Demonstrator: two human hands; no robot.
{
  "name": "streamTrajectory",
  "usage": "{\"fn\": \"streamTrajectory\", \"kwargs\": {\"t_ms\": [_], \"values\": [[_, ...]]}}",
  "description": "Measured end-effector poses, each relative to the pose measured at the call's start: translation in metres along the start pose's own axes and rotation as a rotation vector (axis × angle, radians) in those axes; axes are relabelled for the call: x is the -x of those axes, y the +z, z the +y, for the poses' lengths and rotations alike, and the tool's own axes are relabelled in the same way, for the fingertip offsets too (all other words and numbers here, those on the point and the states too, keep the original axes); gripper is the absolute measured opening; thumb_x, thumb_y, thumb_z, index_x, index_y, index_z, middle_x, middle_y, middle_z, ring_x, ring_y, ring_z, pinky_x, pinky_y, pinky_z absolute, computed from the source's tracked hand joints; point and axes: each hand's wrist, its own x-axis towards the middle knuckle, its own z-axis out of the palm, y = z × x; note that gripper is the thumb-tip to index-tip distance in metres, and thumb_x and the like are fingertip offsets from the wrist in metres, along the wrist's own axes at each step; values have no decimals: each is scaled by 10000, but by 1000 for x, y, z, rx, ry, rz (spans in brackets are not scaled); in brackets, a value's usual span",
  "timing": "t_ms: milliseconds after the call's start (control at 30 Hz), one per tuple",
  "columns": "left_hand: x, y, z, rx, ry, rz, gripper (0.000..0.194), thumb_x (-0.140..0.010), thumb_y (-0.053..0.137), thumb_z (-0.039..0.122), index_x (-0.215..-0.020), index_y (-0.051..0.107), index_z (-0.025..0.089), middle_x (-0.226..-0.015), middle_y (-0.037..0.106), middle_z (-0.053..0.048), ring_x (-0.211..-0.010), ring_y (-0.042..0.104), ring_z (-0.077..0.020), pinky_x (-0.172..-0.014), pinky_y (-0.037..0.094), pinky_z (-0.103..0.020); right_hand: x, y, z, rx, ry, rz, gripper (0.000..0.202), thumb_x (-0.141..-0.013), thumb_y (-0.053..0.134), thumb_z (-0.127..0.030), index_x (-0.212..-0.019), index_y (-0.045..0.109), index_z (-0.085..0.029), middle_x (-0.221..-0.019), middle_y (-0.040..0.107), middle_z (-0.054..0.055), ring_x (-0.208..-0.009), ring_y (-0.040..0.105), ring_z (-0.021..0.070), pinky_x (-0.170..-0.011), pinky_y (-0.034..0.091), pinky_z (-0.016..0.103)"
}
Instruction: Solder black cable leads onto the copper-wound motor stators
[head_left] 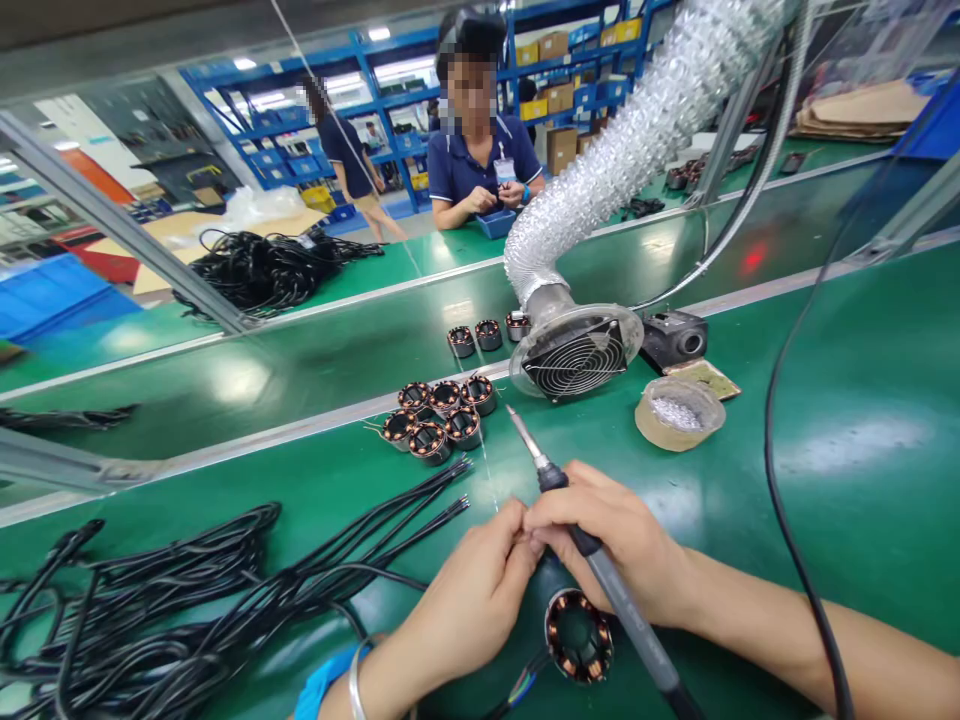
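Cables [172, 600], black and loosely piled, lie at the left of the green bench [825, 470], with their stripped ends fanned out toward the middle. Your left hand [469, 600] sits just right of them, a bracelet and a blue band at the wrist; its fingers are pinched narrow and meet the fingertips of your right hand, but what they hold between them is too small to tell. Below the two hands a wound copper stator [579, 635] lies on the bench, with a cable leading off from its lower left. Your right hand [615, 545] is closed around a soldering iron [592, 550], gripped like a pen, its metal tip pointing up and to the left, clear of the bench. Beyond the hands a cluster of six stators [442, 420] stands near the bench edge, and three more [487, 335] rest on the conveyor behind. Further right, a foil extraction hose ends in a grilled fan [576, 360], and just beside it stands a roll of tape [679, 412]. Across the line a person in a dark blue shirt [480, 165] works over a small blue tray.
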Motion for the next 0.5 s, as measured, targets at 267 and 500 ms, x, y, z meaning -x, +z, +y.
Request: {"fn": "streamTrajectory", "kwargs": {"t_ms": [267,500], "values": [[-6,-12,5,77,-5,-28,264,-997,403,358,-815,511,201,-785,567,8,-750,499,-158,-706,380,-268,1,-18,11,26,-27,-8,302,-879,560,-38,-1134,558,-201,-796,690,11,-646,524,147,-598,456,273],[-16,-3,-5,581,-212,-146,389,-860,560,552,-735,489,191,-523,410,73,-494,286,-94,-509,234,-223,8,-14,19,43,-102,-67,323,-901,543,-66,-1193,547,-204,-893,709,26,-604,482,143,-596,422,297]]}}
